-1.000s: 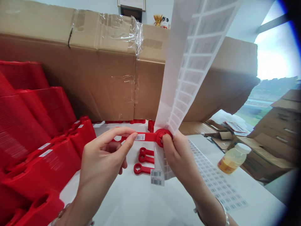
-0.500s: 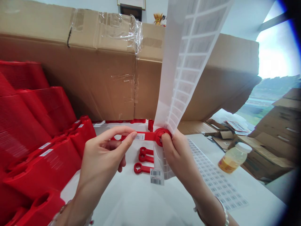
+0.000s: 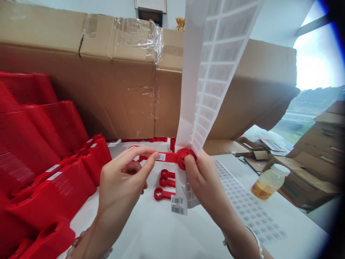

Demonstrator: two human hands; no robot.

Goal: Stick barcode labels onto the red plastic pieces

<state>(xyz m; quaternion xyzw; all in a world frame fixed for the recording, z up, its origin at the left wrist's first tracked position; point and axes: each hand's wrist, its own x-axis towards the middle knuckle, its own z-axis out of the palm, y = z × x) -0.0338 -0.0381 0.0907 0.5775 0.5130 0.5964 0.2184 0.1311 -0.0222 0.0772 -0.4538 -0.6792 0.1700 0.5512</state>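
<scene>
My left hand (image 3: 126, 176) pinches the flat handle of a red plastic ring wrench (image 3: 172, 157) between thumb and forefinger, its thumb tip at the edge of a small white barcode label (image 3: 161, 157) on that handle. The wrench lies level above the table, and its left end is partly behind my fingers. At the round head, my right hand (image 3: 201, 172) is closed around the ring, also holding a long label sheet (image 3: 210, 79) that stands up and hangs down past the hand. Two barcode labels (image 3: 177, 204) show at the sheet's lower corner. Beneath it lie several more red wrenches (image 3: 159, 194), partly covered.
Red plastic parts (image 3: 48, 176) with labels are stacked on the left. A large cardboard box (image 3: 113, 93) spans the back of the white table (image 3: 151, 233). To the right lie another label sheet (image 3: 250, 205) and a white-capped bottle (image 3: 269, 181), with cardboard boxes (image 3: 307, 176) beyond.
My left thumb and fingers have shifted slightly right along the handle toward the label. The upright sheet leans a little farther left. Both hands keep their hold.
</scene>
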